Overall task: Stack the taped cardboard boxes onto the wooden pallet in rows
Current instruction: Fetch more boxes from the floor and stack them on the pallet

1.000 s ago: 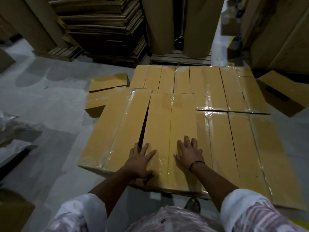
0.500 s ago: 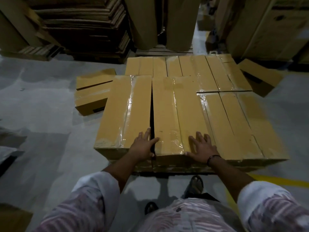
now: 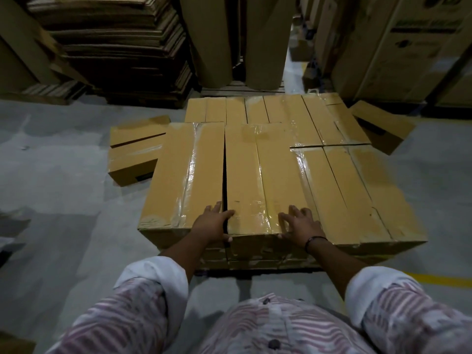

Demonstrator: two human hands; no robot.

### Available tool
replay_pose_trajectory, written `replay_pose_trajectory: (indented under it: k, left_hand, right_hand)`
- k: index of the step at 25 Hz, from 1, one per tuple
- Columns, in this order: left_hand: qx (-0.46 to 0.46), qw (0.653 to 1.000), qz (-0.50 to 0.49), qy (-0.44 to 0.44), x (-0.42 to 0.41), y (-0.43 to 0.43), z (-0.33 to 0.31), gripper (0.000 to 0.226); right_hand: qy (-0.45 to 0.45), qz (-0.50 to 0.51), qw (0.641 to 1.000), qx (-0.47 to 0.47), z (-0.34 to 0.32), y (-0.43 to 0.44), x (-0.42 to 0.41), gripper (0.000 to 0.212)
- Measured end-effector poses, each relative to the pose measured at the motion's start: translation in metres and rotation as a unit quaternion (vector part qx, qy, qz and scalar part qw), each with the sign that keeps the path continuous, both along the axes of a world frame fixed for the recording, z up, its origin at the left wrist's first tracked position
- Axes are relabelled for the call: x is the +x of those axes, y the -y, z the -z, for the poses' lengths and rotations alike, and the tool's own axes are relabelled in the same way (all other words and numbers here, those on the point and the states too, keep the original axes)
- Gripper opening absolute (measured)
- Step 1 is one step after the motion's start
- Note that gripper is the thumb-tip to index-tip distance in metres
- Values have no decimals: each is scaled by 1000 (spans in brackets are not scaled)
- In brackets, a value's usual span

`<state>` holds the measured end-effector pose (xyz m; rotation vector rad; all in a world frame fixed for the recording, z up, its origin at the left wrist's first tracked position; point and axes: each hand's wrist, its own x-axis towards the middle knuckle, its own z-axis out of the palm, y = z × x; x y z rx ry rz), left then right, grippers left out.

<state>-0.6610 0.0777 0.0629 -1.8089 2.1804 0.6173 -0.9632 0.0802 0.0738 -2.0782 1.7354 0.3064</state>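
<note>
The boxes lie flat in rows on the pallet, which is almost fully hidden under them, and the person stands at the near edge of this stack. The middle box (image 3: 255, 169) of the near row is long and narrow; its long axis runs straight away from the person, toward the far edge. Both hands are on its near end. The left hand (image 3: 213, 223) holds the near left corner, with the fingers on the top face and the thumb down on the end face. The right hand (image 3: 300, 226) rests on the top near the right side, fingers spread and holding nothing. Between this box and the left box (image 3: 184, 169) there is a dark gap (image 3: 224, 175), while on the right side the box seems to touch its neighbour. The next move probably depends on this gap: a sideways shift to the left would close it, and the left hand is the nearer one.
</note>
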Motion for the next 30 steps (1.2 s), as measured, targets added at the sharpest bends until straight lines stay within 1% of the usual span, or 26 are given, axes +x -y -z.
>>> replay_pose_trajectory:
  k: [7, 15, 19, 30]
  left_hand:
    - [-36, 999, 2, 22, 5, -1, -2, 97]
    - [-66, 997, -12, 25, 2, 2, -4, 95]
    - [-68, 997, -6, 34, 2, 5, -7, 92]
    - [-60, 997, -6, 42, 3, 6, -7, 88]
  right_hand:
    - [-1, -25, 1000, -10, 5, 13, 12, 65]
    - [10, -27, 1000, -12, 6, 27, 13, 63]
    - [2, -29, 1000, -10, 7, 31, 12, 66]
    - [2, -29, 1000, -8, 11, 34, 14, 64]
